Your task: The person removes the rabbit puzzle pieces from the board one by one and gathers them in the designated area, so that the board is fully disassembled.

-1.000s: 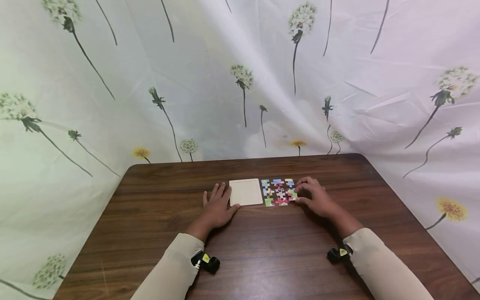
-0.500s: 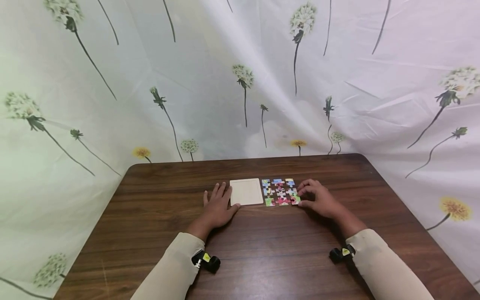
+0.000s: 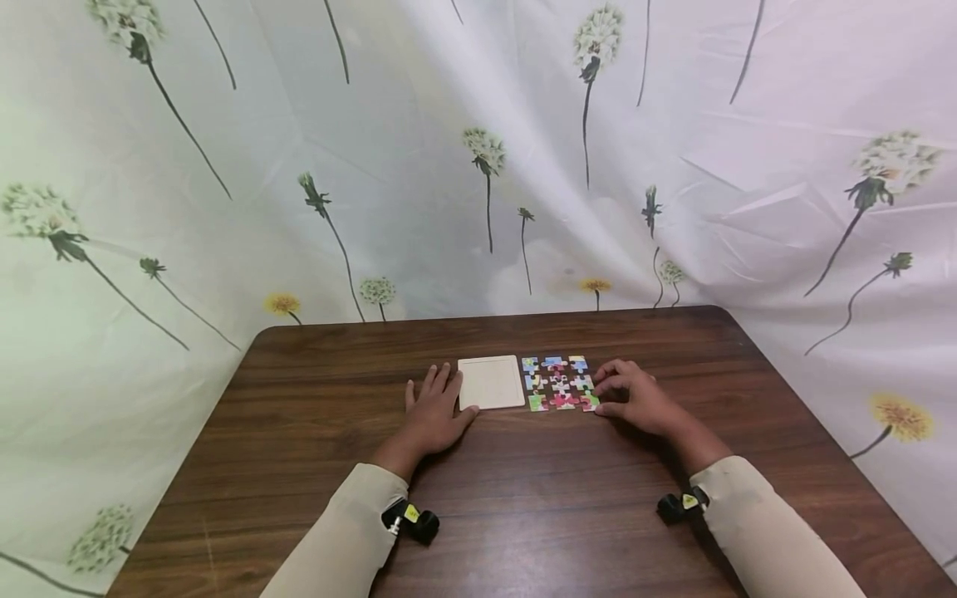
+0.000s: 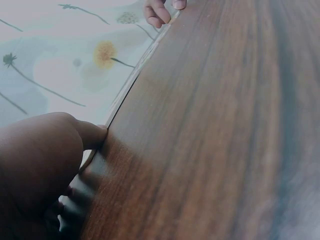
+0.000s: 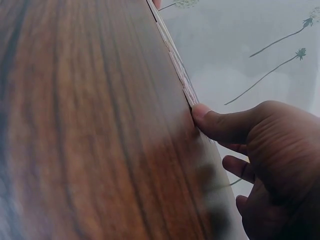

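My left hand [image 3: 432, 417] lies spread on the table, its thumb and index finger along the left and lower edges of a pale wooden puzzle tray [image 3: 491, 383]. The tray is flat, with nothing in its recess. Right beside it, several colourful jigsaw pieces [image 3: 560, 383] lie in loose rows with small gaps. My right hand [image 3: 635, 399] has curled fingers and pinches the lower-right jigsaw piece [image 3: 589, 402], green and red, at its outer edge. In the right wrist view, the thumb [image 5: 220, 122] meets the edge of the row, which appears as a thin layer on the wood.
The dark wooden table [image 3: 508, 490] extends to a floral curtain [image 3: 419, 166] behind and at both sides. A small black camera [image 3: 426, 526] is strapped at the left sleeve, and another black camera [image 3: 670, 509] at the right.
The right hand has shifted slightly right and brought the green and red piece down into the lower-right corner of the rows. Over the last half second it barely moves. The left hand stays put.
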`<action>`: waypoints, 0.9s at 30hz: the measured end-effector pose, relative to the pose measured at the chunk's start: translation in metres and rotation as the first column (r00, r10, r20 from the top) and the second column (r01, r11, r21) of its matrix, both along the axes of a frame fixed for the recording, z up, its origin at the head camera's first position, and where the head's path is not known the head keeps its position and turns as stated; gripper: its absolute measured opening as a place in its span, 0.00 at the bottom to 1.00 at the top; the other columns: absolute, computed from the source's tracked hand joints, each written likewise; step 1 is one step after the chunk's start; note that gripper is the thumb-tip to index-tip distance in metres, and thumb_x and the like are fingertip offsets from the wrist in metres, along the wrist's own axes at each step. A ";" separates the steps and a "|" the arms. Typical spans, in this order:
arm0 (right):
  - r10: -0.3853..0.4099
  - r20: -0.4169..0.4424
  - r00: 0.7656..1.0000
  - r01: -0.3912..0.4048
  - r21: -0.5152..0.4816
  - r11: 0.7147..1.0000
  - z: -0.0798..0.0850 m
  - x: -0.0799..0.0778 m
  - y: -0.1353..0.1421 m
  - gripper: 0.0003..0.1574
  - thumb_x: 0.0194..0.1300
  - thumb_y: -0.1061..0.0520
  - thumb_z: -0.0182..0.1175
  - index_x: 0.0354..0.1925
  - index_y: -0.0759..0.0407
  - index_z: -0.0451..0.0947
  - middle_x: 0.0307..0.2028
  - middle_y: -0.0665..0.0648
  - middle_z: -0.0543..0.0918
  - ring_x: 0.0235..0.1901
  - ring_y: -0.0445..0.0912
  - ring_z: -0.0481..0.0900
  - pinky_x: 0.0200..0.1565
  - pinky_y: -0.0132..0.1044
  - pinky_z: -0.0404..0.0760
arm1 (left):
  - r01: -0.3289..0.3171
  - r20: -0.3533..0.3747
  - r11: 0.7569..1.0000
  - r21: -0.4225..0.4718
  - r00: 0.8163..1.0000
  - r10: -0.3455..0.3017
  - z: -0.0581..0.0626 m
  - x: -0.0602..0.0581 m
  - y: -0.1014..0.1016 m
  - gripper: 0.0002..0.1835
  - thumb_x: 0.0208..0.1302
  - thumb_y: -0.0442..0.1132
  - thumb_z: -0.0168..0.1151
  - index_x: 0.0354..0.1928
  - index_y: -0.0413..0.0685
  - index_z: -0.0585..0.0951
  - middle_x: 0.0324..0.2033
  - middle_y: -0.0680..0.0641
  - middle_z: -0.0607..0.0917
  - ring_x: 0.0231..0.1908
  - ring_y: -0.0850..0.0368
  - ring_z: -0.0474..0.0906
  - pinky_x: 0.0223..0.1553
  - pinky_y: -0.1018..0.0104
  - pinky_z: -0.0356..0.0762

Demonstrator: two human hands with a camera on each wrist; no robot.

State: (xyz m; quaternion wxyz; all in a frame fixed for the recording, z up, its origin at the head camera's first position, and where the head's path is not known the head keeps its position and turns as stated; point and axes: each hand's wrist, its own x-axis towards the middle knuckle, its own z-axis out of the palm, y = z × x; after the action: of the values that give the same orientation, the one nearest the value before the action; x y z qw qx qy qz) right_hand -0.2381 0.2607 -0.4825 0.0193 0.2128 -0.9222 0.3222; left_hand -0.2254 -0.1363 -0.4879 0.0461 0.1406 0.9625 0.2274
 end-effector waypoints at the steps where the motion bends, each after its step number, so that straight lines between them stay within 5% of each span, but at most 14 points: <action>1: 0.000 0.000 1.000 0.000 0.004 1.000 0.000 0.000 0.000 0.09 0.64 0.59 0.80 0.44 0.53 0.94 0.58 0.58 0.84 0.64 0.61 0.75 0.68 0.73 0.64 | 0.000 0.000 1.000 0.001 1.000 0.000 0.000 0.000 0.000 0.41 0.83 0.58 0.56 0.87 0.43 0.60 0.87 0.35 0.54 0.88 0.32 0.44 0.82 0.21 0.34; 18: 0.038 -0.002 0.999 -0.038 0.011 0.999 0.000 -0.002 -0.002 0.11 0.66 0.58 0.79 0.47 0.56 0.94 0.58 0.60 0.84 0.62 0.62 0.75 0.64 0.73 0.63 | -0.012 0.003 1.000 -0.008 1.000 0.012 -0.002 0.000 -0.004 0.41 0.84 0.59 0.54 0.87 0.44 0.60 0.88 0.35 0.54 0.88 0.32 0.44 0.82 0.22 0.34; 27: 0.023 -0.027 0.999 -0.024 -0.006 1.000 0.001 -0.002 -0.003 0.12 0.64 0.59 0.81 0.46 0.57 0.94 0.57 0.59 0.84 0.60 0.59 0.77 0.62 0.63 0.74 | -0.006 0.014 1.000 0.015 1.000 0.005 0.003 0.001 -0.002 0.42 0.83 0.59 0.55 0.87 0.44 0.59 0.88 0.36 0.53 0.88 0.33 0.43 0.82 0.22 0.33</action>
State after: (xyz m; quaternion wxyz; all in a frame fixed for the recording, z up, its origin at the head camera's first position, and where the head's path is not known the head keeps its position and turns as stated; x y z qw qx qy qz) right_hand -0.2402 0.2574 -0.4814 0.0288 0.2279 -0.9183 0.3225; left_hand -0.2243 -0.1387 -0.4851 0.0513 0.1366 0.9608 0.2358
